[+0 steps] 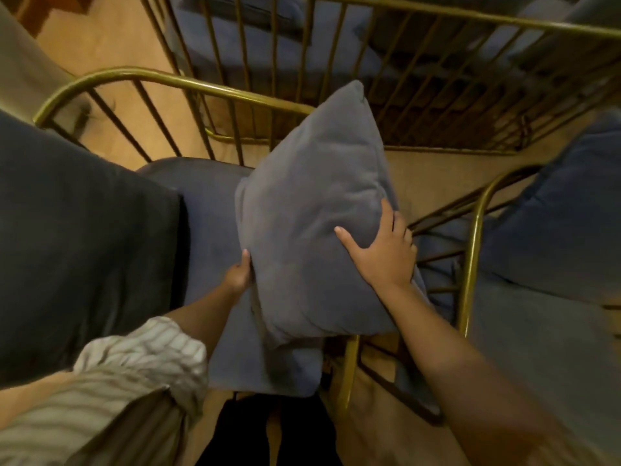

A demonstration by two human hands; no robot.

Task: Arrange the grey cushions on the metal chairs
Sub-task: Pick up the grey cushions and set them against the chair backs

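grey cushion [312,210] gripped in both hands, left hand [239,272] and right hand [386,253], above the metal chair [174,80], not placed yet imo.

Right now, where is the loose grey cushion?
The cushion is mid-frame in the head view, held between the left hand and right hand, above the seat pad of the nearest chair.

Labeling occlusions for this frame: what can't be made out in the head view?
- Left hand: fingers hidden behind the grey cushion it holds.
- Seat cushion of the near metal chair: its middle covered by the held cushion.
- Right hand: palm pressed to the fabric, unseen.
- Far chair: cut off by the top edge, blurred.
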